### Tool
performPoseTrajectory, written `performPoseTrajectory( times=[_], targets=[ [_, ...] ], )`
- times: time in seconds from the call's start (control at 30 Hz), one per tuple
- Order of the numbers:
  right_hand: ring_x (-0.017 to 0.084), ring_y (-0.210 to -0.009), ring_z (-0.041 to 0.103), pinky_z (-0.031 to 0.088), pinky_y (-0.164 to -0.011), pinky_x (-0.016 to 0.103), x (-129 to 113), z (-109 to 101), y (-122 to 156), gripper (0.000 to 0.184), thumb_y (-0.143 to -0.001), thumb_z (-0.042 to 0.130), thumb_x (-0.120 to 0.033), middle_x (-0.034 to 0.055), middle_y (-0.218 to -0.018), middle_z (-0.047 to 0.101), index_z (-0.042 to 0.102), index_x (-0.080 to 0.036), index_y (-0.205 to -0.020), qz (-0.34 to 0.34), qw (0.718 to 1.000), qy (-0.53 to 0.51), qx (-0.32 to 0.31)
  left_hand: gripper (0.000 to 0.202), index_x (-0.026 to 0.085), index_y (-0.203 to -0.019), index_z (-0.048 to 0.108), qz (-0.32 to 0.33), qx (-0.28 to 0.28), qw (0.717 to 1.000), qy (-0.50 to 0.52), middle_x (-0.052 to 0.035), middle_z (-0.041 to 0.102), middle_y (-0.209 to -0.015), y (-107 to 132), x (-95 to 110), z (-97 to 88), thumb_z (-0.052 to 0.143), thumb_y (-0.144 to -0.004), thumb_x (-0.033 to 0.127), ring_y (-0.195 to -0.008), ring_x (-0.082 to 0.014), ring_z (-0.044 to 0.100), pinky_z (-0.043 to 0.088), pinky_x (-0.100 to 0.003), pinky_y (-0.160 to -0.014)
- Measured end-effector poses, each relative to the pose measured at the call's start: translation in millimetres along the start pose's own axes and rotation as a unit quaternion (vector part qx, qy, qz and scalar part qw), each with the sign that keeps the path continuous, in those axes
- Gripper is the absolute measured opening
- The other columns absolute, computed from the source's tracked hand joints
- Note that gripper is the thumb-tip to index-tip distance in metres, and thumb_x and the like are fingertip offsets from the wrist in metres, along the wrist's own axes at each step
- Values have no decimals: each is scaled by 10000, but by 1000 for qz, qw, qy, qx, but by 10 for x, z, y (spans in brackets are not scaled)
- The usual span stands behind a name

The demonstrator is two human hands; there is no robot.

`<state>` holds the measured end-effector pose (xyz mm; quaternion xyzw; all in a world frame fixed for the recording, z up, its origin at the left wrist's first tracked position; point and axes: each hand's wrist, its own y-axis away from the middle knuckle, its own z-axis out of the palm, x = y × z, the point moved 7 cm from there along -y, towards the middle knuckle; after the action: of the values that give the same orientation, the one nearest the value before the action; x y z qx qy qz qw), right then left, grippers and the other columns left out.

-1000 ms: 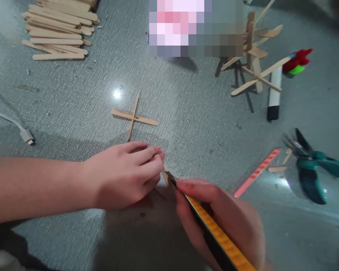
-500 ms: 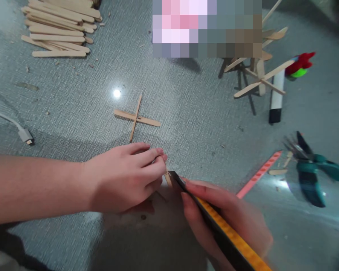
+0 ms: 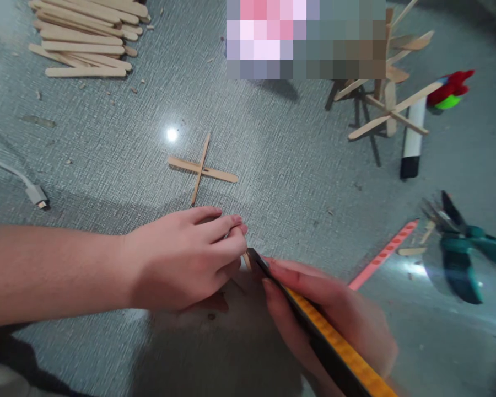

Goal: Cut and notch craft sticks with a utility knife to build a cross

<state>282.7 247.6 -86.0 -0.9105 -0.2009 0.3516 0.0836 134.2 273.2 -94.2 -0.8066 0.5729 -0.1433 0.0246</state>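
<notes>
My left hand (image 3: 186, 258) lies on the grey floor with its fingers pressed together, pinning a small wooden stick piece (image 3: 246, 259) of which only the tip shows. My right hand (image 3: 334, 320) is closed round a yellow and black utility knife (image 3: 314, 331). The knife's tip rests against that stick piece, right beside my left fingertips. A cross of two thin wooden sticks (image 3: 201, 169) lies just beyond my left hand.
A pile of wooden craft sticks (image 3: 86, 38) sits at the far left. A stick structure (image 3: 386, 94) stands at the far right beside a white marker (image 3: 412, 138). Teal pliers (image 3: 458, 248) and a pink strip (image 3: 382, 255) lie right. A white cable plug (image 3: 35, 194) is left.
My right hand and the knife have shifted slightly right and down along the stick piece. My left hand holds its place. The view has drifted a little.
</notes>
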Motion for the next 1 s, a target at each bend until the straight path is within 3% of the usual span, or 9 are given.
performPoseTrajectory(
  times=[0.37, 0.7, 1.0],
  targets=[
    [196, -721, 799, 676, -653, 289, -17, 7, -29, 163, -927, 609, -168, 4, -903, 822, 618, -287, -1037, 17, 999, 24, -21, 511, 96, -1061, 766, 3, 11, 1000, -1, -138, 714, -1209, -9, -3, 3, 621, -927, 567, -1188, -329, 651, 559, -437, -1040],
    [204, -694, 798, 678, -639, 287, -54, 14, -71, 128, -937, 605, -188, 16, -890, 824, 619, -273, -1032, 2, 999, 37, -30, 440, 95, -1053, 767, 1, 12, 1000, 4, -132, 719, -1198, -17, -6, -5, 598, -958, 490, -1180, -321, 661, 568, -437, -1023],
    [219, -719, 798, 685, -635, 335, -6, 15, -29, 217, -906, 627, -143, 0, -918, 820, 622, -307, -1048, 18, 1000, 5, -21, 523, 94, -1075, 745, -3, 21, 1000, -2, -126, 717, -1201, 16, -6, 17, 624, -924, 581, -1188, -307, 650, 550, -422, -1029]
  ],
)
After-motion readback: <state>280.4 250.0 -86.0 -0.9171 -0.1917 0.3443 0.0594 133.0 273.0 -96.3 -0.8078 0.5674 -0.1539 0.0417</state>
